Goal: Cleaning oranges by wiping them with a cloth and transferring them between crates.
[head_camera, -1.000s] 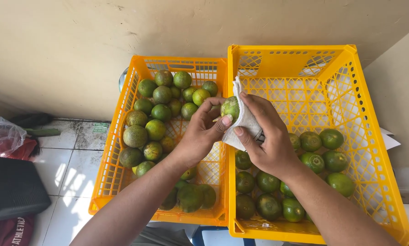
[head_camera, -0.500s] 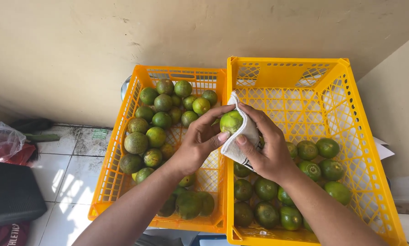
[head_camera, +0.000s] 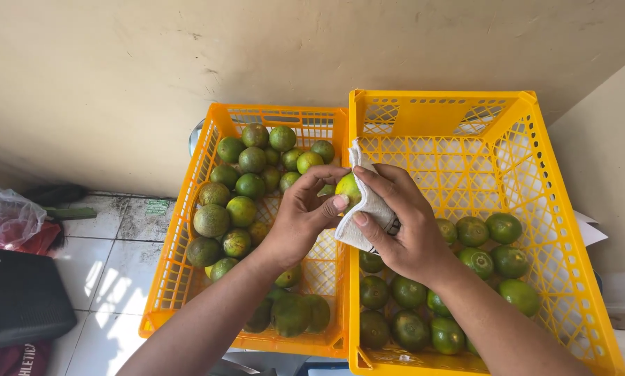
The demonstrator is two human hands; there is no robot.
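Fig.: left hand (head_camera: pixel 302 219) grips a green citrus fruit (head_camera: pixel 347 188) above the crates' shared rim; right hand (head_camera: pixel 403 230) presses a white cloth (head_camera: pixel 368 209) on it. Vs. 1 s ago, cloth has slid round the fruit, so wiping continues. Left crate (head_camera: pixel 180 278) w/ fruit, right crate (head_camera: pixel 570 230) part-filled.

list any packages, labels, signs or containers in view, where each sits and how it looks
Left orange plastic lattice crate: on the tiled floor, holding green round citrus fruits.
Right yellow plastic lattice crate: beside it, taller, partly filled with the same fruit.
Small green rectangular label: on the floor tile by the wall.
Clear crumpled plastic bag: far left, over something red.
Black box-shaped case: lower left.
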